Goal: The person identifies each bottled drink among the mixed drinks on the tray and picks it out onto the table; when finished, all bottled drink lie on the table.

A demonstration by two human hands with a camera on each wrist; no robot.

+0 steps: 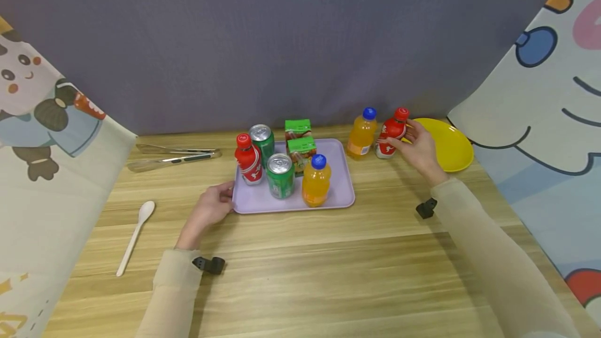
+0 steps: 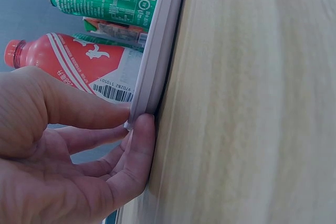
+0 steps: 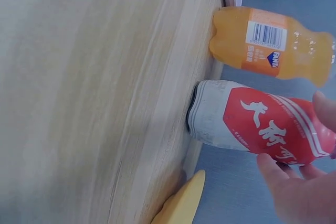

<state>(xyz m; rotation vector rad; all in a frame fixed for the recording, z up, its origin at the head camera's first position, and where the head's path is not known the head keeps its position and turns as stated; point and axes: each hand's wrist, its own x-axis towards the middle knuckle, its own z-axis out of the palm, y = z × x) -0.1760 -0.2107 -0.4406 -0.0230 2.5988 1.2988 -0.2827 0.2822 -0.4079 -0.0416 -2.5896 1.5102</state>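
Note:
My left hand (image 1: 213, 205) pinches the near left corner of a lilac tray (image 1: 340, 171); in the left wrist view the thumb lies over the rim. On the tray stand a red bottle (image 1: 249, 160), two green cans (image 1: 281, 179), two green-topped drink cartons (image 1: 301, 147) and an orange soda bottle (image 1: 316, 184) with a blue cap. My right hand (image 1: 418, 147) grips another red bottle (image 3: 268, 121) round its upper part, thumb on one side and fingers on the other. A second orange soda bottle (image 3: 268, 43) stands close beside it, between it and the tray.
A yellow plate (image 1: 453, 145) lies behind and right of my right hand. Metal tongs (image 1: 173, 158) rest at the back left, and a white spoon (image 1: 136, 236) lies on the left of the wooden table (image 1: 319, 270). A grey backdrop (image 1: 291, 46) rises along the back.

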